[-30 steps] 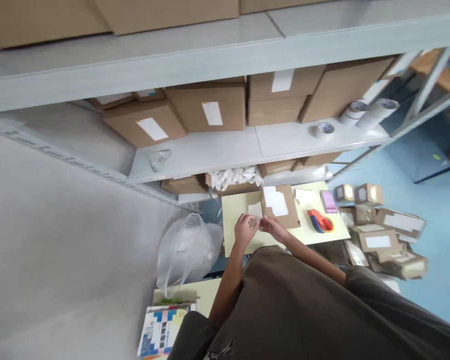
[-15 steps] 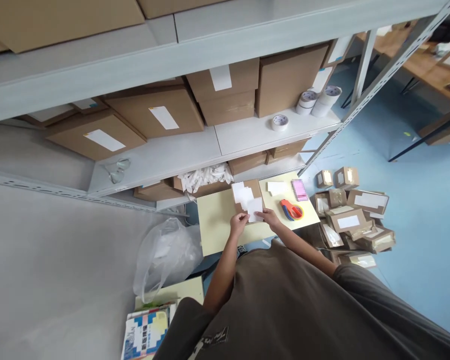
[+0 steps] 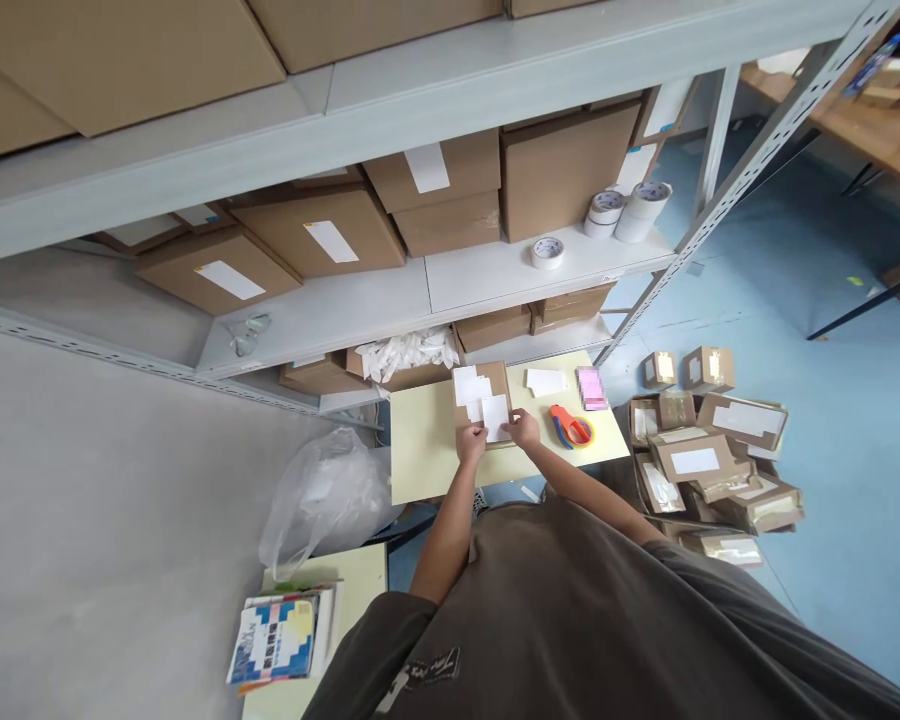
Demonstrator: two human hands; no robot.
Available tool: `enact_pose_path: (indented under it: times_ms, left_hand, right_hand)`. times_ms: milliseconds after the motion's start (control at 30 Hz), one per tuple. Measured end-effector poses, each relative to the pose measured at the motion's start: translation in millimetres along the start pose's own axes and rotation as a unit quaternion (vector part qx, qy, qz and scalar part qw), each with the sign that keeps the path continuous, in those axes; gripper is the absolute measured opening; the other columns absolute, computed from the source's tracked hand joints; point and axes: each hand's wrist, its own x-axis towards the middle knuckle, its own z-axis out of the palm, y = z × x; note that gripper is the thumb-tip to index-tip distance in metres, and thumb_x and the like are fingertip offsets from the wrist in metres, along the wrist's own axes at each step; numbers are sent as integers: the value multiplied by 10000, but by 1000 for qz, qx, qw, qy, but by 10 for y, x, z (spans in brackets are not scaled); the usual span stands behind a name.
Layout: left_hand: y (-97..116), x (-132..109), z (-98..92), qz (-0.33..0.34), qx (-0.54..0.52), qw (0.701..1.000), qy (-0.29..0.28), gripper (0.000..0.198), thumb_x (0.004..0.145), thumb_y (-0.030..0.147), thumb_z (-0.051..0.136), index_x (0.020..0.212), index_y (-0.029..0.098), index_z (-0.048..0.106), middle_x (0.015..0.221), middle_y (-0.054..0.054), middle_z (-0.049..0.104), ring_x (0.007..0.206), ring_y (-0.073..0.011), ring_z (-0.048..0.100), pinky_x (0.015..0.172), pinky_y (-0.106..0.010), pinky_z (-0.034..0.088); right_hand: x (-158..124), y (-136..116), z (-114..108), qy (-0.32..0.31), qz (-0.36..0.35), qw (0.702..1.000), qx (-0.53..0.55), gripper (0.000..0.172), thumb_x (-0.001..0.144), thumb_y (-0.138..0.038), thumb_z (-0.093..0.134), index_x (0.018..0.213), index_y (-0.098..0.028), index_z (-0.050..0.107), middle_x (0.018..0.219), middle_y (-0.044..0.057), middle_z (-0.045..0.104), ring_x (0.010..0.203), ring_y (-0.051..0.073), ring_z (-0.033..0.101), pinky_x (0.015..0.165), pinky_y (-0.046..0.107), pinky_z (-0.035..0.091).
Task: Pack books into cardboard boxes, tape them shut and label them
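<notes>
Kraft cardboard box [image 3: 486, 378] lay on pale yellow table [image 3: 427, 475], top partly covered w/ overlapping white paper labels [image 3: 468, 385]. L hand [image 3: 471, 443] & R hand [image 3: 525, 430] came close together at box's near edge, fingers [image 3: 482, 432] at lowest label; pinched or only pressed, can't tell. Several labels were down, some bare kraft showing around them. One loose white slip [image 3: 546, 382] lay to the right on table, btwn box & pink note pad [image 3: 592, 388], near red-and-blue tape dispenser [image 3: 570, 427]. Small taped kraft parcels [image 3: 709, 450] were heaped on blue floor, most labelled. White steel shelf [image 3: 495, 285] above held sealed cartons [image 3: 450, 190] & tape rolls [image 3: 547, 252]; lower open carton [image 3: 356, 362] was stuffed w/ white bundles, contents unclear. Clear plastic bag [image 3: 326, 500] sat left of table.
</notes>
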Motion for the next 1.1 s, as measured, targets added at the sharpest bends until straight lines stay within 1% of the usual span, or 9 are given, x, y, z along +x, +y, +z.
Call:
enact_pose_path:
  times_ms: [133,400,600,667,733,800,867,967,1100]
  left_hand:
    - [-8,11,35,-9,24,1000,8,189,864,356,764,737,229,822,783,-45,812,818,-226,762,734,-296,548]
    - [44,18,85,-24,87,996,16,227,888,391,735,736,241,812,790,-40,809,827,-227,766,703,-295,538]
    - [105,20,28,-28,145,989,10,219,842,407,798,730,219,801,796,-110,791,926,-306,773,811,-363,564]
    - [123,22,2,9,182,983,18,196,875,394,780,892,206,832,952,-151,813,1029,-333,764,897,-403,568]
    - [134,29,-14,113,211,971,11,235,946,320,696,1117,222,825,1187,-161,801,1204,-326,718,1029,-428,541]
    - [125,50,-16,237,214,947,-21,361,979,253,631,1309,264,777,1448,-134,710,1438,-315,578,1187,-454,449]
    - [84,86,-4,306,212,927,-53,485,981,274,635,1460,306,701,1653,-86,547,1610,-333,363,1297,-508,310]
    - [-28,155,38,315,217,922,-69,621,998,385,617,1615,349,556,1766,-45,372,1676,-364,186,1334,-586,175]
    - [-154,234,116,320,207,922,-70,656,1022,433,549,1670,369,470,1789,-25,319,1689,-343,132,1339,-583,110]
  right_hand:
    - [41,-29,-1,1,19,998,-56,366,837,-297,839,1159,-247,673,1084,86,798,997,256,754,792,310,520]
    - [47,-50,1,-13,-14,995,-100,301,888,-269,802,1128,-231,624,1079,125,784,996,275,752,799,333,506]
    - [26,-46,-104,-19,-30,988,-151,452,927,-424,824,1254,-198,609,1132,195,766,1049,318,744,857,366,503]
    - [-13,-22,-119,-15,-48,985,-167,471,959,-459,783,1308,-195,609,1152,198,758,1090,322,724,898,373,507]
    - [-98,33,-86,4,-109,977,-185,399,1016,-376,690,1369,-205,618,1238,195,739,1185,319,677,973,378,505]
    - [-228,140,-6,21,-183,962,-201,401,1041,-265,586,1439,-235,623,1422,187,672,1310,319,600,1052,390,491]
    - [-379,299,94,22,-214,953,-212,489,1033,-222,536,1516,-265,602,1609,165,549,1423,342,512,1100,427,483]
    - [-547,547,209,28,-199,960,-196,564,1005,-240,548,1568,-258,577,1705,152,454,1533,376,411,1147,506,463]
    - [-513,606,246,91,-172,976,-93,465,1003,-318,520,1427,-205,674,1633,164,539,1533,327,452,1230,476,394]
